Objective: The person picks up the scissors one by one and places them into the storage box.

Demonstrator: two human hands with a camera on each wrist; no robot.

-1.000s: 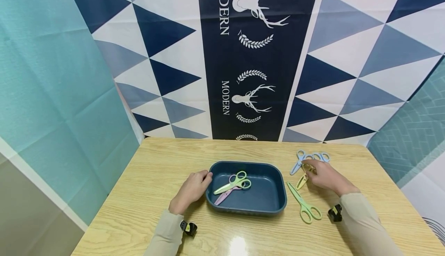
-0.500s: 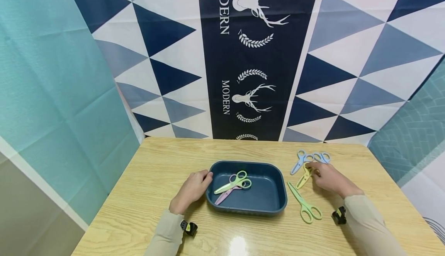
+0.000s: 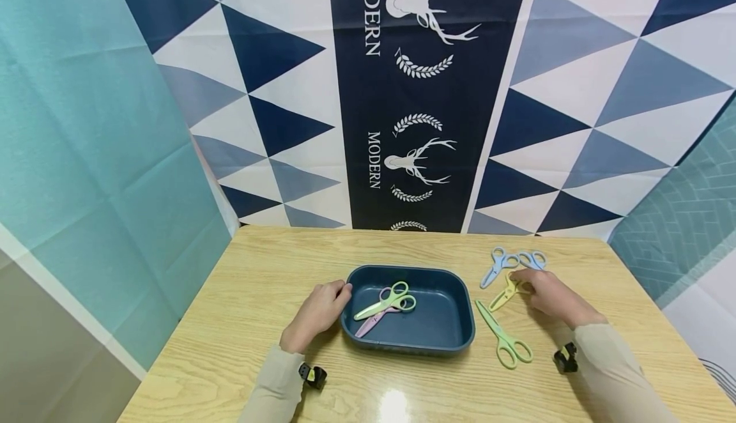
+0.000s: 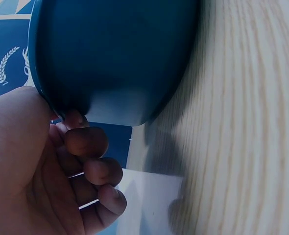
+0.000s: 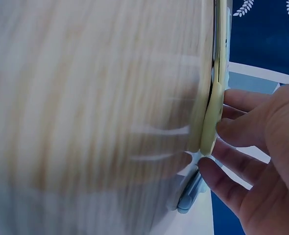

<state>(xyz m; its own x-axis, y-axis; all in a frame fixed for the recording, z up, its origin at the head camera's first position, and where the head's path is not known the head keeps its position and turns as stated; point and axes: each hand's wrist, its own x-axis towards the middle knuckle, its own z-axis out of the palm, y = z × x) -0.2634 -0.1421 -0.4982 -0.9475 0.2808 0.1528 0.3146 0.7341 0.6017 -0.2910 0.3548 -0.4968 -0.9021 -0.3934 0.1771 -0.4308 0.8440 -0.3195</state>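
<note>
My left hand (image 3: 319, 311) pinches the left rim of a dark blue tray (image 3: 460, 289), its other fingers curled below the rim in the left wrist view. Inside the tray, light green scissors (image 3: 368, 312) lie across pink scissors (image 3: 370, 326). On the table to the right, my right hand (image 3: 552, 295) has thumb and fingers at the handle of yellow scissors (image 3: 505, 295), partly covering it. The right wrist view shows the yellow handle (image 5: 213, 115) low over the table, the thumb on one side and fingers behind.
Two pairs of blue scissors, one at the left (image 3: 496, 268) and one at the right (image 3: 533, 259), lie just beyond the right hand. Green scissors (image 3: 503, 340) lie between the tray and the right forearm. A patterned cloth (image 3: 299, 174) hangs behind the wooden table (image 3: 276, 250).
My right hand has shifted slightly right, and more of the yellow handle shows. The yellow scissors have turned a little, their tip staying in place. The left hand and tray have not moved.
</note>
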